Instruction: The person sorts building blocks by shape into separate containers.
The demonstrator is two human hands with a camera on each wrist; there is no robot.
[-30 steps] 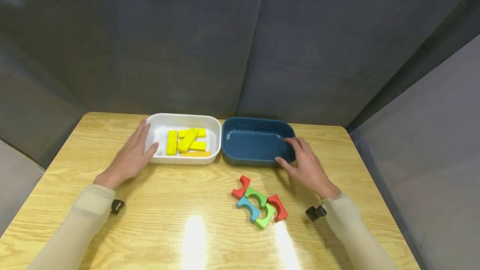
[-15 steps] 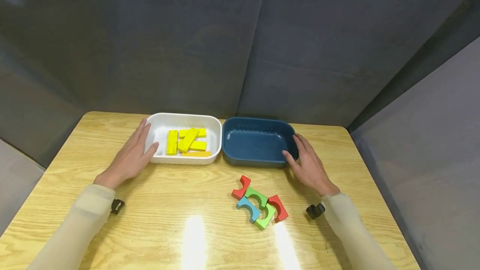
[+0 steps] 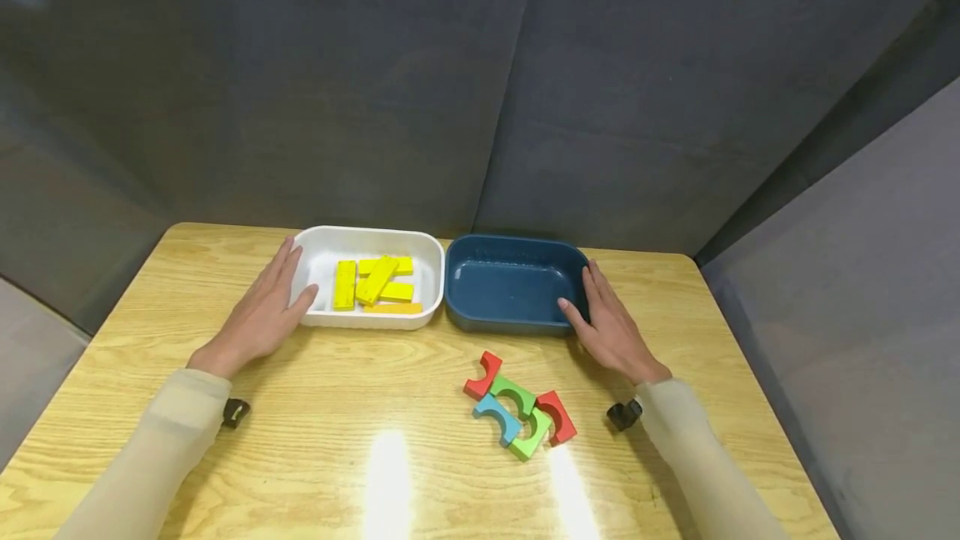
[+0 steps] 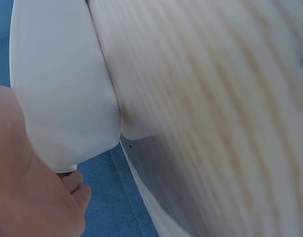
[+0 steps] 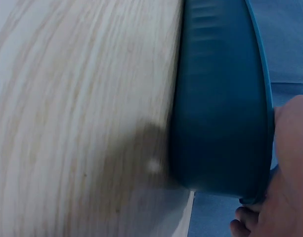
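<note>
My left hand [image 3: 255, 312] rests against the left end of a white tray [image 3: 367, 320], fingers fairly straight along its outside and the thumb by the near rim. Several yellow blocks [image 3: 344, 285] lie in that tray, one leaning over others. My right hand [image 3: 613, 325] lies along the right end of a dark blue tray [image 3: 517, 327], fingers straight and thumb near the front corner. The two trays stand side by side with their ends touching. In the right wrist view, the blue tray's outer wall [image 5: 220, 113] partly hides the fingers.
In front of the blue tray, several arch blocks lie in a cluster on the wooden table [image 3: 315, 440]: red [image 3: 557, 417], green [image 3: 531, 436] and blue [image 3: 498, 417]. A dark grey partition [image 3: 360, 90] stands behind the table.
My right hand has moved from over the blue tray's rim to its outer right end, its fingers straightening. The left hand and the blocks have hardly moved.
</note>
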